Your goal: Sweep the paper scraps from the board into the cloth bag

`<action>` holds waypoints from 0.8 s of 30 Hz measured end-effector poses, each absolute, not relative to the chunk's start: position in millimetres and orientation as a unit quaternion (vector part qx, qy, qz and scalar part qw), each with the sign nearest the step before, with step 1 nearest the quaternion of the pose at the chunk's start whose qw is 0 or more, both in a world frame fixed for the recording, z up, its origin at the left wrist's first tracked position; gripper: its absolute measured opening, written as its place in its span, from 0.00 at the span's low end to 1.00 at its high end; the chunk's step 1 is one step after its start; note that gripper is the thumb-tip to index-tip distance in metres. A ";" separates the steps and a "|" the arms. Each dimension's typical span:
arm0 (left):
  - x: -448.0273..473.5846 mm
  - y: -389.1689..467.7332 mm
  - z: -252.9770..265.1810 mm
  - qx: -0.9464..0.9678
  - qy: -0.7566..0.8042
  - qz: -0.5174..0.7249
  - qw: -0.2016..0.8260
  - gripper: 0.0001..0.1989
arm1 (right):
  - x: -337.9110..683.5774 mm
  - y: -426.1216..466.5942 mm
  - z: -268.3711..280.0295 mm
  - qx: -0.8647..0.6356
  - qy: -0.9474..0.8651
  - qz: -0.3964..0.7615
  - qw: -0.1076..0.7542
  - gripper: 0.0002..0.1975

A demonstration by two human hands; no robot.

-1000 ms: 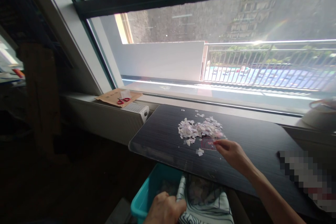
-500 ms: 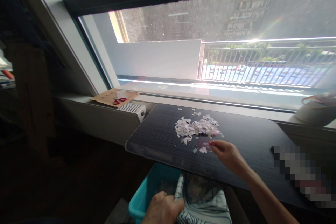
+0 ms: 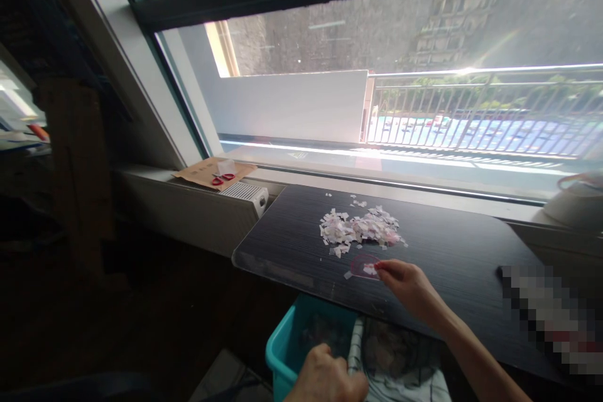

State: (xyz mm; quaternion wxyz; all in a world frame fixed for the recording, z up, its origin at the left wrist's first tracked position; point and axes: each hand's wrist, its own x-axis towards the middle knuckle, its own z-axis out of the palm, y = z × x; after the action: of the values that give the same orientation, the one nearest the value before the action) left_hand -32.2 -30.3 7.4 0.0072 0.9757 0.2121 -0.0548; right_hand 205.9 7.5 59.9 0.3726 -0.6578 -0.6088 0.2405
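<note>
My right hand (image 3: pixel 409 289) pinches the edge of a thin, see-through pinkish plastic piece (image 3: pixel 360 266), held low over the near part of the dark table. White paper scraps show through it, and a small scrap (image 3: pixel 348 274) lies at its left end. Beyond it spreads a pile of white paper scraps (image 3: pixel 360 227). Below the table edge, my left hand (image 3: pixel 328 375) is closed around the rim of a white bin with dark lines (image 3: pixel 357 342). Touching that hand's other side is a teal bin (image 3: pixel 280 345). Both bins hold pale, dim contents.
The dark table (image 3: pixel 452 251) stands against a window sill. On the left, red-handled scissors (image 3: pixel 223 179) lie on a brown paper envelope (image 3: pixel 198 171) beside a white heater (image 3: pixel 249 195). A pale round container (image 3: pixel 575 201) stands at the right, near a blurred-out object (image 3: pixel 546 320).
My right hand has drawn the plastic piece toward the table's near edge, over the loose scraps. My left hand and both bins sit farther right in view; the camera has turned slightly left.
</note>
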 end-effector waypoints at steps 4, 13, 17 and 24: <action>-25.3 -34.2 1.5 0.980 0.198 -0.029 -0.009 0.07 | 201.1 10.2 60.3 -0.644 -0.608 0.263 0.382 0.16; -22.2 -32.7 12.6 0.981 0.188 -0.040 -0.024 0.06 | 188.5 7.0 67.0 -0.612 -0.635 0.311 0.355 0.15; -23.7 -31.9 11.5 0.982 0.184 -0.022 -0.019 0.08 | 184.3 5.4 68.0 -0.624 -0.613 0.293 0.385 0.15; -26.4 -31.5 11.8 0.976 0.203 -0.076 0.004 0.07 | 179.5 6.9 64.7 -0.601 -0.648 0.321 0.341 0.15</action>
State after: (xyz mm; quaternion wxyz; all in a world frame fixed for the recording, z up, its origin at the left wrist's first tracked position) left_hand -26.4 -31.5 11.8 0.0044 0.9761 0.2035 -0.0758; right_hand 179.5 6.9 64.7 0.3412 -0.6010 -0.6475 0.3211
